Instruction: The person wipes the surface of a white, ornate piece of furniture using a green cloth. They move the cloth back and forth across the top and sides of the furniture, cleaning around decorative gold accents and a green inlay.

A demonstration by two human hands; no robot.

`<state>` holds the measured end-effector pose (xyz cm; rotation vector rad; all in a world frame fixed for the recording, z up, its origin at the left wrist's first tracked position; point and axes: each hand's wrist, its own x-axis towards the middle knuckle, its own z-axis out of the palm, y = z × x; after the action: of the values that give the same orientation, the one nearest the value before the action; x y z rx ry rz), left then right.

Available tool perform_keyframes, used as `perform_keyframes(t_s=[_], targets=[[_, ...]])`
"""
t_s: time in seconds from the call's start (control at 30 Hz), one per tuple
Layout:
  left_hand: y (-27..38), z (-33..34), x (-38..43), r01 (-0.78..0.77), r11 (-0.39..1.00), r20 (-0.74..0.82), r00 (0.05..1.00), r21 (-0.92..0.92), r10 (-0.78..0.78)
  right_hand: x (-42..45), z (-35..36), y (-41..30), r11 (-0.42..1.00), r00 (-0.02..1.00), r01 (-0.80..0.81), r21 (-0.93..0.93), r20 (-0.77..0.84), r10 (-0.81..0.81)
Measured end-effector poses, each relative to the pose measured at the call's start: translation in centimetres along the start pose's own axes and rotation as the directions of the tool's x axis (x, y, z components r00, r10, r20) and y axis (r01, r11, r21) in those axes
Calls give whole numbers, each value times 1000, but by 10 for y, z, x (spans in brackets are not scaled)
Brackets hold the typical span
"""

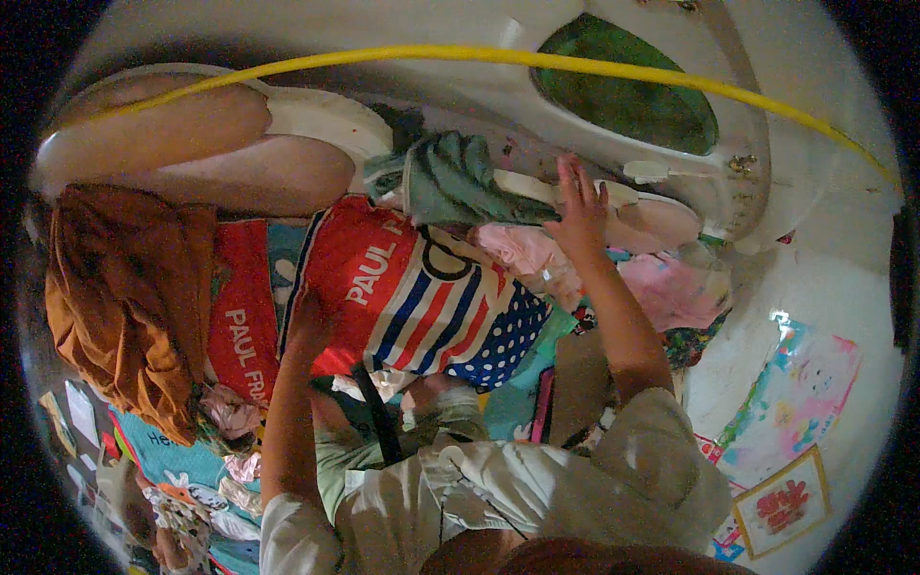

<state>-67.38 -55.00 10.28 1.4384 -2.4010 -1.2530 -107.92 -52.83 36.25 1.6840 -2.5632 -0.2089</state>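
A red, white and blue bag or cloth (431,309) with bold lettering, stripes and white dots lies before me. My left hand (320,316) is at its red left part, with the fingers in shadow, so its grip does not show. My right hand (581,208) is raised with spread fingers at the right end of a grey-green cloth (456,180). Behind that hand is a pale strap-like or plastic piece (528,185). Pink crumpled fabric (521,251) lies under my right wrist.
An orange-brown cloth (129,309) and a red lettered cloth (241,309) lie at the left. More pink fabric (668,287) is at the right. A yellow hose or cord (445,52) arches across the top. Rounded beige forms (251,172) stand behind. Another person's hand (171,550) shows lower left.
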Motion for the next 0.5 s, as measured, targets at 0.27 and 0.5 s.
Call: perform_keyframes(t_s=[0.27, 0.5], targets=[[22, 9, 26, -78, 859, 281, 956, 506, -79, 22, 28, -46, 949, 916, 303, -86, -247, -315], [193, -66, 77, -381, 924, -466, 823, -30, 324, 25, 26, -37, 876, 901, 403, 267, -286, -327]])
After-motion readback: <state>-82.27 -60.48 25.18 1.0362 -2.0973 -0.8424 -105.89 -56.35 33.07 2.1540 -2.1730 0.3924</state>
